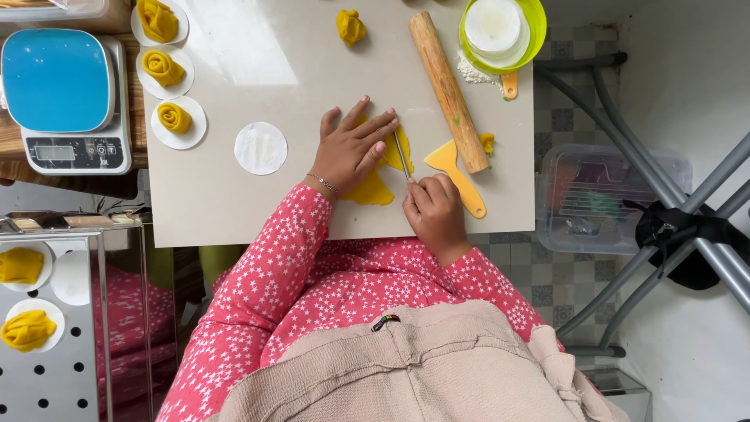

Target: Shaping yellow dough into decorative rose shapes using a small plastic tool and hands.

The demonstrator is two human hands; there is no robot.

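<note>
My left hand (353,148) lies flat, fingers spread, on a thin sheet of yellow dough (370,190) on the pale work board (258,195). My right hand (434,211) grips a slim metal tool (400,151) whose tip rests on the dough beside my left fingertips. A yellow plastic scraper (453,168) lies just right of the tool, touching the wooden rolling pin (448,90).
Three rose-shaped dough pieces (162,68) sit on white paper rounds at the board's left, with a bare paper round (260,148) nearby. A dough ball (351,26), green bowl (500,31), blue kitchen scale (64,98), steel perforated tray (47,336) and plastic box (605,199) surround the board.
</note>
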